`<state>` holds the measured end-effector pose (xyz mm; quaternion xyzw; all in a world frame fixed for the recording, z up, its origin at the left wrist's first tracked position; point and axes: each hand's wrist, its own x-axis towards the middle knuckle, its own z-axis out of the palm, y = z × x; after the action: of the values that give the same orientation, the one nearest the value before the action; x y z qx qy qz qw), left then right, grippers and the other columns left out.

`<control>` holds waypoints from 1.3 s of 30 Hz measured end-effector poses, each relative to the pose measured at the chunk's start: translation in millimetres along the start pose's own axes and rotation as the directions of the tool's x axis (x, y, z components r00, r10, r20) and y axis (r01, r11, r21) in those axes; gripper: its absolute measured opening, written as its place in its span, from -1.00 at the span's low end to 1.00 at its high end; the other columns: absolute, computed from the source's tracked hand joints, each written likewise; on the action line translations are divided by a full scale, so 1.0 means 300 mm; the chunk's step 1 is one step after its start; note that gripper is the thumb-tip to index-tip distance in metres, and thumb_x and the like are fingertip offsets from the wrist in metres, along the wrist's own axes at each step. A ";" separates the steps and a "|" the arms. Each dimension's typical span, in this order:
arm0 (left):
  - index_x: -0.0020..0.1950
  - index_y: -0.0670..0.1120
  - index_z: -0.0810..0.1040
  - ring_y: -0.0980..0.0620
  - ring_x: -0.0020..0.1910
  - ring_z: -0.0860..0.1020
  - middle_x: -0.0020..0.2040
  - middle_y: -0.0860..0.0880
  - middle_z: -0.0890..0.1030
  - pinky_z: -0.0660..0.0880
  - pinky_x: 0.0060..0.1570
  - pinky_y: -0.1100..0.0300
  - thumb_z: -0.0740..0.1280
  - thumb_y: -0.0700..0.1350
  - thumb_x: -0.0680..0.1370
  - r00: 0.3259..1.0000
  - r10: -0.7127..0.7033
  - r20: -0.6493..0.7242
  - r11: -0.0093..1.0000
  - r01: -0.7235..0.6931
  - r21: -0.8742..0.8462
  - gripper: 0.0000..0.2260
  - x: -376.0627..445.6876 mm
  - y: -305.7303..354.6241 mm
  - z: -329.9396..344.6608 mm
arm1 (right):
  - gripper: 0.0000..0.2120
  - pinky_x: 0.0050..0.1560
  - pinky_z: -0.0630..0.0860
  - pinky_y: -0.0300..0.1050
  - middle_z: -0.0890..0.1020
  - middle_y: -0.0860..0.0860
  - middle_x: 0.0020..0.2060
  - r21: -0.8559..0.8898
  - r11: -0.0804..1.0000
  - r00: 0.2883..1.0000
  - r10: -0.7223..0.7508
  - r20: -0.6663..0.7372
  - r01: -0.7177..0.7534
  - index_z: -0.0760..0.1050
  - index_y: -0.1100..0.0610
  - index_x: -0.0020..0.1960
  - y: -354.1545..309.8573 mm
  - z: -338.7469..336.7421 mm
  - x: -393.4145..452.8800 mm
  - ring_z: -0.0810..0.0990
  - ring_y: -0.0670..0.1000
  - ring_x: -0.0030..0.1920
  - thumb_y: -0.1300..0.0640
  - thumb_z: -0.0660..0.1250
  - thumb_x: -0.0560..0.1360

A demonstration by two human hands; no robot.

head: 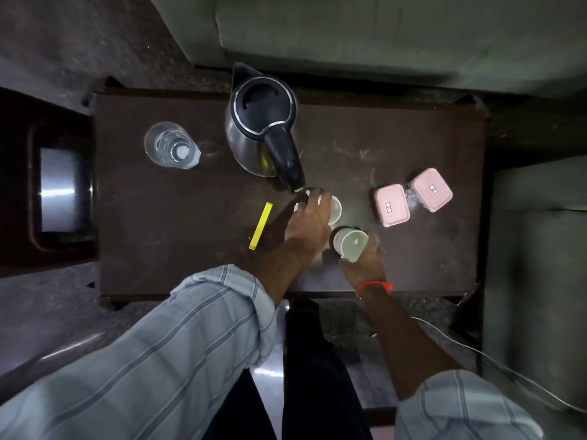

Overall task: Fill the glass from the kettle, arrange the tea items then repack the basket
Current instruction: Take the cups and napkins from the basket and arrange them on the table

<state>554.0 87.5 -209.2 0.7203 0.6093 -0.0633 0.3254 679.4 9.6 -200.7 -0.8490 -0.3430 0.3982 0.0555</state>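
currently right hand (365,258) was clamped on a small white plastic cup (349,244), tilted above the dark wooden table (397,147); left hand (309,214) covered a second cup (335,209), grip unclear. looked light and crushable, best held round the wall.

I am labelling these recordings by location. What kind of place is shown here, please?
Probably a living room at home. A low dark coffee table stands among cushioned sofa seats, and on it are an electric kettle, a glass and two pink lidded containers.
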 end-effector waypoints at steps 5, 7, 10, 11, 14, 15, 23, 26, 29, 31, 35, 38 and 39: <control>0.59 -0.05 0.20 -0.23 0.23 0.56 0.57 -0.06 0.28 0.55 0.19 -0.08 0.40 -0.25 0.51 0.996 0.083 -0.030 0.991 -0.079 0.106 -0.31 0.029 0.022 -0.001 | -0.17 0.26 0.42 0.12 0.47 0.30 0.24 0.022 0.999 1.000 -0.026 0.013 0.026 0.26 0.18 0.49 0.054 0.007 -0.007 0.45 0.35 0.25 0.30 0.53 0.29; 0.64 -0.03 0.13 -0.23 0.22 0.58 0.65 -0.03 0.19 0.57 0.18 -0.09 0.37 -0.31 0.50 0.992 0.111 -0.060 0.987 -0.103 0.123 -0.23 0.018 0.013 -0.004 | -0.01 0.33 0.39 0.22 0.44 0.30 0.28 -0.048 0.998 0.999 -0.046 0.008 0.046 0.21 0.16 0.54 0.057 0.008 -0.013 0.42 0.34 0.28 0.14 0.63 0.24; 0.69 0.00 -0.02 -0.19 0.28 0.58 0.70 0.05 0.03 0.58 0.20 -0.10 0.29 -0.39 0.49 0.984 0.164 -0.075 0.983 -0.156 0.100 -0.14 -0.033 -0.038 -0.038 | -0.08 0.17 0.43 0.26 0.47 0.21 0.29 -0.329 0.942 0.974 -0.136 -0.184 0.070 0.29 0.04 0.51 0.029 0.008 -0.062 0.46 0.31 0.19 -0.18 0.58 0.26; 0.70 0.02 -0.01 -0.18 0.26 0.60 0.70 0.07 0.04 0.58 0.20 -0.10 0.28 -0.37 0.49 0.979 0.189 -0.080 0.980 -0.184 0.072 -0.15 -0.067 -0.064 -0.060 | -0.19 0.07 0.45 0.23 0.49 0.19 0.26 -0.408 0.907 0.945 -0.217 -0.243 0.104 0.34 0.02 0.46 0.011 0.010 -0.081 0.48 0.29 0.12 -0.25 0.49 0.31; 0.65 0.08 0.23 -0.13 0.24 0.61 0.64 0.08 0.26 0.55 0.19 -0.03 0.29 -0.19 0.51 0.964 0.214 -0.159 0.977 -0.210 0.039 -0.30 -0.208 -0.197 -0.142 | -0.50 -0.09 0.43 0.14 0.55 0.19 0.07 -0.496 0.812 0.826 -0.487 -0.285 0.307 0.44 0.06 0.26 -0.083 0.016 -0.126 0.48 0.24 -0.03 -0.20 0.29 0.43; 0.61 0.10 0.29 -0.09 0.29 0.59 0.62 0.07 0.30 0.54 0.19 -0.01 0.29 -0.11 0.53 0.969 0.173 -0.175 0.985 -0.169 0.034 -0.37 -0.260 -0.258 -0.170 | -0.60 -0.10 0.44 0.13 0.56 0.18 0.01 -0.484 0.774 0.786 -0.567 -0.245 0.408 0.48 0.08 0.18 -0.125 0.021 -0.138 0.49 0.24 -0.05 -0.14 0.27 0.46; 0.09 -0.05 0.74 -0.11 0.04 0.67 0.11 -0.01 0.71 0.60 0.05 -0.02 0.40 -0.07 0.63 0.861 -0.242 -0.448 0.958 0.138 -0.252 -0.86 -0.577 -0.779 -0.489 | -0.75 -0.06 0.58 0.12 0.72 0.09 -0.22 -0.139 0.663 0.655 -0.645 0.394 0.736 0.63 0.09 -0.07 -0.607 0.244 -0.339 0.68 0.21 -0.11 -0.05 0.30 0.62; -0.01 0.04 0.73 0.04 -0.03 0.61 -0.02 0.10 0.73 0.54 0.07 0.07 0.39 0.08 0.61 0.776 -0.403 -0.485 0.898 0.234 -0.372 -0.82 -0.655 -0.931 -0.598 | -0.74 -0.07 0.57 0.05 0.69 -0.01 -0.32 -0.085 0.615 0.591 -0.699 0.403 0.784 0.62 0.08 -0.15 -0.797 0.352 -0.421 0.69 0.10 -0.19 -0.03 0.30 0.62; -0.05 0.01 0.67 0.04 -0.03 0.57 -0.10 0.05 0.68 0.52 0.00 0.09 0.38 0.15 0.60 0.615 -0.557 -0.558 0.820 0.304 -0.484 -0.77 -0.713 -1.081 -0.682 | -0.88 -0.01 0.55 -0.06 0.68 -0.06 -0.26 0.028 0.504 0.451 -0.796 0.405 0.863 0.64 0.08 -0.01 -0.980 0.456 -0.521 0.65 -0.05 -0.19 0.19 0.32 0.61; 0.04 -0.06 0.65 -0.07 0.04 0.59 -0.03 -0.04 0.67 0.54 0.08 -0.02 0.38 0.02 0.62 0.546 -0.576 -0.608 0.806 0.254 -0.535 -0.83 -0.750 -1.175 -0.737 | -0.91 -0.03 0.55 -0.10 0.70 -0.02 -0.24 0.085 0.454 0.389 -0.833 0.394 0.887 0.66 0.12 -0.02 -1.089 0.518 -0.587 0.64 -0.09 -0.21 0.21 0.37 0.58; 0.18 -0.08 0.61 -0.09 0.10 0.56 0.11 -0.05 0.61 0.51 0.14 0.00 0.35 -0.05 0.65 0.434 -0.474 -0.766 0.880 0.244 -0.407 -0.84 -0.839 -1.371 -0.848 | -0.82 -0.14 0.51 -0.15 0.70 -0.02 -0.34 0.071 0.379 0.315 -0.849 0.425 0.923 0.65 0.07 -0.18 -1.303 0.651 -0.726 0.65 -0.06 -0.28 0.02 0.42 0.55; 0.29 -0.06 0.55 -0.15 0.27 0.48 0.27 -0.09 0.55 0.45 0.28 -0.11 0.32 0.01 0.63 0.405 -0.558 -0.724 0.820 0.404 -0.406 -0.73 -0.874 -1.534 -0.925 | -0.90 -0.12 0.44 -0.36 0.72 0.05 -0.25 0.135 0.266 0.181 -0.876 0.447 0.955 0.66 0.17 -0.10 -1.466 0.754 -0.829 0.67 0.02 -0.19 0.14 0.44 0.53; 0.36 -0.04 0.51 -0.18 0.35 0.43 0.36 -0.10 0.50 0.40 0.35 -0.17 0.32 0.02 0.63 0.388 -0.638 -0.665 0.756 0.483 -0.442 -0.68 -0.882 -1.591 -0.947 | -0.91 -0.09 0.46 -0.32 0.72 0.08 -0.21 0.145 0.234 0.145 -0.878 0.457 0.961 0.66 0.20 -0.08 -1.519 0.790 -0.854 0.67 0.05 -0.17 0.17 0.44 0.53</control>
<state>-37.5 43.0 -45.4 0.3897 0.8964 0.2065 0.0453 150.1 152.5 -30.2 -0.3411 -0.8261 0.4295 0.1293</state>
